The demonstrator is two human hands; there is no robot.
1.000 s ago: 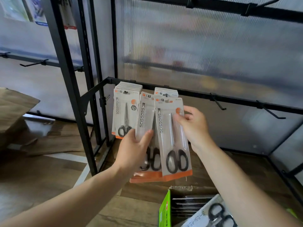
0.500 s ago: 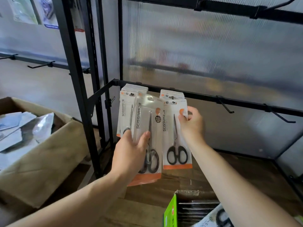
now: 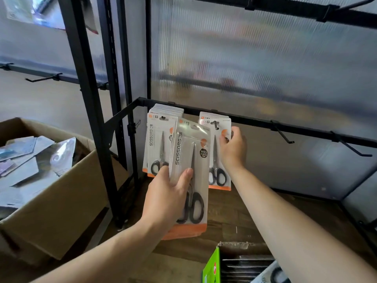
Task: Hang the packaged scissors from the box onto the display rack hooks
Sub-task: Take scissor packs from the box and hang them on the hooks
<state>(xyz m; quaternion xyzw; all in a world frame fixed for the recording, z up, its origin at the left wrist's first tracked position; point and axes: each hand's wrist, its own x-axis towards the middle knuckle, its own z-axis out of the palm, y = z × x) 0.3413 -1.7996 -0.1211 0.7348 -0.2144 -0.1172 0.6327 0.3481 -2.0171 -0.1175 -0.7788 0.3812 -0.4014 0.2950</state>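
Before the ribbed panel (image 3: 265,58), left hand (image 3: 165,199) and right hand (image 3: 233,149) grip SCISSORS packs (image 3: 189,154).

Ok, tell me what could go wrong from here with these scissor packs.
1. The left hand grips several held packs at once, thumb on the front one; a rear pack might slip out.
2. The hung pack, pinched by the right hand, sits near the tip of its hook and may slide off if released.
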